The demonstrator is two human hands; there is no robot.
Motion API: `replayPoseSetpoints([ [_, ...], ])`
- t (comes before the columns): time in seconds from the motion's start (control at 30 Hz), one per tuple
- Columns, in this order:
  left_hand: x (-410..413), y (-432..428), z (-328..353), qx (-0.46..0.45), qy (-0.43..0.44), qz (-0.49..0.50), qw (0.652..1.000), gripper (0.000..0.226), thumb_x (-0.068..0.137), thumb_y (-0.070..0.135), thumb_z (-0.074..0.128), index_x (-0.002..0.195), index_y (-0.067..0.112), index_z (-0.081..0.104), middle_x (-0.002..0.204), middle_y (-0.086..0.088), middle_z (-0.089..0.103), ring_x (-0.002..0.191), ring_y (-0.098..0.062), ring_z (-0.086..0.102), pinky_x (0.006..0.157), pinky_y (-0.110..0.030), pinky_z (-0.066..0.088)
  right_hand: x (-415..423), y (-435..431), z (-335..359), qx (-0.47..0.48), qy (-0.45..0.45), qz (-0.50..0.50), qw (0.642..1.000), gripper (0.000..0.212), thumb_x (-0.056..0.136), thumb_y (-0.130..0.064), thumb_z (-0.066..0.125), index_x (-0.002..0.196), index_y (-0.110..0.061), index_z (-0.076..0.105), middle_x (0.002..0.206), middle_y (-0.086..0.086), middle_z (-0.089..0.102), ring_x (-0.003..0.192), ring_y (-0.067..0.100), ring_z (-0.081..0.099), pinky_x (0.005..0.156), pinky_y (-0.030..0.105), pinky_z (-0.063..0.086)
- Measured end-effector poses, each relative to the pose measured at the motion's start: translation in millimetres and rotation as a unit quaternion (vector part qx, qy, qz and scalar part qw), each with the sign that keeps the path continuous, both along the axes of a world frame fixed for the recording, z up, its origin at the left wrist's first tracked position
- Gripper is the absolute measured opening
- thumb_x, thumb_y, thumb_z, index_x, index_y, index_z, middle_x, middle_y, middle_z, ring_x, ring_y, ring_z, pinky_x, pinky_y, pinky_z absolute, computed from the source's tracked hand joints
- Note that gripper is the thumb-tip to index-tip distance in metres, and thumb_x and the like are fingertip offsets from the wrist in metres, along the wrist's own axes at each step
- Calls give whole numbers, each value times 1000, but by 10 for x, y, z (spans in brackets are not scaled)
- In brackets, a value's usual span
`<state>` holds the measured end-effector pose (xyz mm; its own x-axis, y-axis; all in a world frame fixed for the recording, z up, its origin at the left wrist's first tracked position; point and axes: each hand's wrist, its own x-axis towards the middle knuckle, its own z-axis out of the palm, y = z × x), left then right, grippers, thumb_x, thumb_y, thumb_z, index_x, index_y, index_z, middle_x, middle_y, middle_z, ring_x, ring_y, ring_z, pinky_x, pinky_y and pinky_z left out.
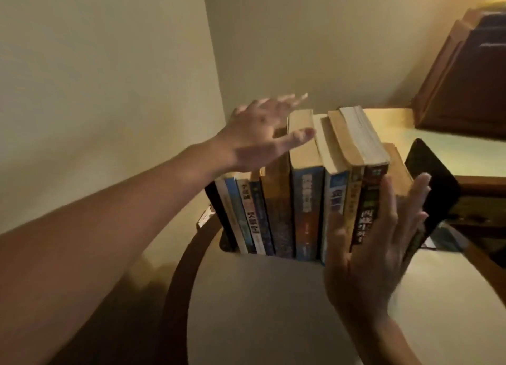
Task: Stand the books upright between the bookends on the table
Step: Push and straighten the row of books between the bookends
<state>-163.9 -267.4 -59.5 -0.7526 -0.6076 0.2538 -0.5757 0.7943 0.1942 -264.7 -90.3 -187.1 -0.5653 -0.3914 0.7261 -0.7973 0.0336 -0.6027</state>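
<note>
**Books** [306, 200]: a row of about ten, upright with spines toward the camera, on the far part of the table. Shorter volumes stand at the left end and taller ones with yellowed page tops in the middle and at the right.

**Left bookend** [219, 214]: black, upright, flush against the leftmost book, close to the table's curved rim.

**Right bookend** [430, 178]: black, tilted outward to the right, just beside the last book.

**Table** [260, 310]: pale top with a dark rounded wooden rim [178, 282]. Open surface lies in front of the row. The wall corner is close behind it.

**Left hand** [260, 137]: fingers spread, palm down, above the shorter books. The thumb reaches across the top edge of a taller one. It is blurred, so I cannot tell whether it touches.

**Right hand** [367, 249]: fingers straight and fanned, set before the dark spine at the right end and the gap by the tilted bookend. It grips nothing.

**Wooden cabinet** [465, 77]: dark, at upper right, well apart from the row.
</note>
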Motion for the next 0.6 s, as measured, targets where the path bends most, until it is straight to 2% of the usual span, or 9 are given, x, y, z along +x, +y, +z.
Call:
replayPoseSetpoints([
  [0.07,-90,-71,-115,74,-29,-23,997,76,89,80,22,157,48,6,167,15,6,154,-14,7,123,-57,6,104,-94,-156,-19,-77,-36,996,73,96,-27,52,153,3,18,162,30,1,153,38,-2,123,53,-2],
  [0.13,-126,-117,-186,127,-7,-25,992,79,85,85,23,155,52,11,166,19,3,154,-8,7,124,-53,11,205,-239,-242,-54,-128,-47,989,76,96,-24,53,152,9,14,161,32,-2,153,36,-7,123,51,-7],
  [0.2,-148,-118,-199,135,3,-19,991,81,81,86,24,154,53,16,166,21,3,153,-6,9,124,-50,14,299,-381,-317,-73,-165,-65,981,77,96,-24,50,153,10,11,161,33,-3,153,37,-7,122,51,-9],
  [0.3,-154,-89,-195,131,7,-24,991,78,82,85,24,154,54,17,166,20,2,154,-7,8,124,-50,14,424,-588,-358,-98,-214,-81,969,75,99,-30,43,154,7,8,161,33,-4,152,42,-5,120,60,-4],
  [0.47,-164,-33,-187,130,8,-30,991,79,80,87,25,152,56,19,166,22,2,153,-6,7,123,-52,14,431,-869,-355,-144,-230,-132,953,80,101,-49,25,150,13,14,158,38,4,150,49,1,116,69,1],
  [0.6,-166,-13,-171,139,14,-25,990,79,78,88,29,150,58,22,165,25,5,152,-2,10,124,-48,15,430,-965,-410,-152,-221,-154,951,80,103,-50,18,148,17,17,156,42,8,148,54,4,114,71,2],
])
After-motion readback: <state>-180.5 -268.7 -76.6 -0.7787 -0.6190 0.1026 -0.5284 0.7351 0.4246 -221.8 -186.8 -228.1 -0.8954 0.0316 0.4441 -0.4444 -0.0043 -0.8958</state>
